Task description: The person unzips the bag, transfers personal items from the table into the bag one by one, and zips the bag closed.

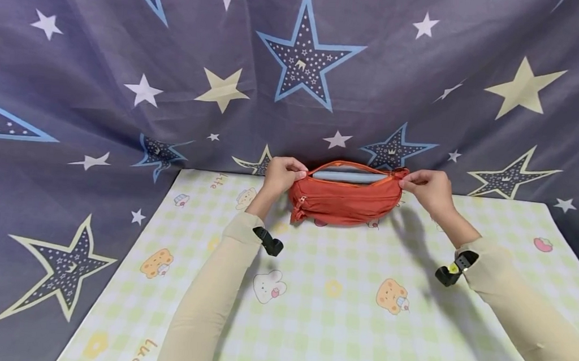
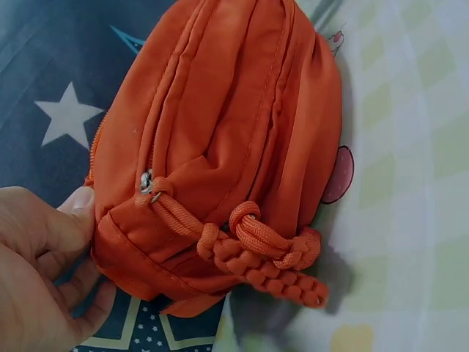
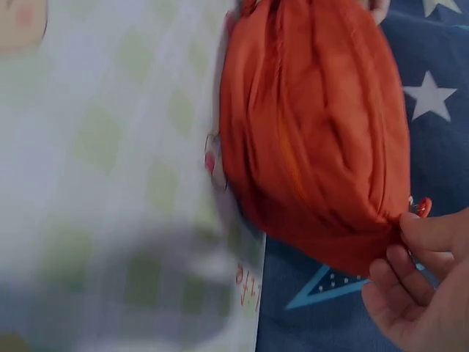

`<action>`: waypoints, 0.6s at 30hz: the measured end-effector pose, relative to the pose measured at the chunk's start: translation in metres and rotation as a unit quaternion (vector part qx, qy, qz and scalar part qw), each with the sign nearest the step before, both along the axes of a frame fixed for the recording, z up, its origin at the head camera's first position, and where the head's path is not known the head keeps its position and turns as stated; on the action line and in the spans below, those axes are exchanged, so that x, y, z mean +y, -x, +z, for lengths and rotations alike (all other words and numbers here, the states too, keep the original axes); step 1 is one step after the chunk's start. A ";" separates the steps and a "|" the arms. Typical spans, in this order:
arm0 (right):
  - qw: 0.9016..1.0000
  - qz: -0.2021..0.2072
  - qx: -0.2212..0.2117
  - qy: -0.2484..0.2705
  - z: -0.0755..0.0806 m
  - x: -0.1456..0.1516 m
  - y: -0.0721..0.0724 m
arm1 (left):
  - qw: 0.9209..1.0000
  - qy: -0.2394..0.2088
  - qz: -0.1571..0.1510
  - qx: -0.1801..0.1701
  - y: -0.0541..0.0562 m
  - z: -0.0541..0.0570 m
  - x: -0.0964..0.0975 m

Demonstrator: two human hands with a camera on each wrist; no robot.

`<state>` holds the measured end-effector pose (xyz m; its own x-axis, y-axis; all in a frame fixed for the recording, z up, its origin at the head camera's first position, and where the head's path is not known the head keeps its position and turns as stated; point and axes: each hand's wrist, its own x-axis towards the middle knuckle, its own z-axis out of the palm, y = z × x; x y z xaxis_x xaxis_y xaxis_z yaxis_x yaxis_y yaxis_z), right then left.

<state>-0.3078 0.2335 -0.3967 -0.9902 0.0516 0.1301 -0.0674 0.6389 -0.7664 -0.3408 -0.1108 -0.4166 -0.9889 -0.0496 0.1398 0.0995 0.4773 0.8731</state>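
An orange-red fabric bag (image 1: 346, 205) sits at the far edge of the table, its top zipper drawn apart so that the pale lining (image 1: 348, 176) shows. At the bag's left end, my left hand (image 1: 280, 177) pinches the upper corner between thumb and fingers. My right hand (image 1: 428, 191) pinches the opposite corner, close to a zipper pull (image 3: 421, 207). In the left wrist view, a front zipper slider (image 2: 146, 182) is closed up near the bag's end, and a braided cord pull (image 2: 275, 275) hangs from the bag.
A checked tablecloth (image 1: 328, 331) printed with bears, fruit and flowers covers the table. Directly behind the bag hangs a dark curtain (image 1: 175, 69) with stars, which also runs down along the left side. A shadow (image 1: 410, 229) falls beneath the right arm.
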 end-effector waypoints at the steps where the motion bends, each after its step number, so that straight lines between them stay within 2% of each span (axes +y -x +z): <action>1: 1.000 0.003 0.012 -0.014 0.000 0.000 0.002 | 1.000 -0.001 -0.001 0.000 0.000 0.000 -0.001; 6: 0.998 0.015 0.039 -0.039 0.002 0.002 0.009 | 1.000 -0.006 -0.007 -0.009 -0.002 0.001 -0.002; 13: 0.996 0.079 0.002 -0.048 0.002 0.007 0.018 | 1.000 0.007 -0.008 -0.015 -0.002 -0.002 -0.003; 18: 0.988 0.132 0.047 -0.058 -0.002 0.008 0.022 | 1.000 0.003 -0.004 -0.015 -0.002 -0.005 -0.003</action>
<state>-0.3298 0.2415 -0.3985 -0.9501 -0.2279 0.2129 -0.3117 0.6723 -0.6715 -0.3389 -0.1139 -0.4214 -0.9930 -0.0417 0.1107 0.0771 0.4816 0.8730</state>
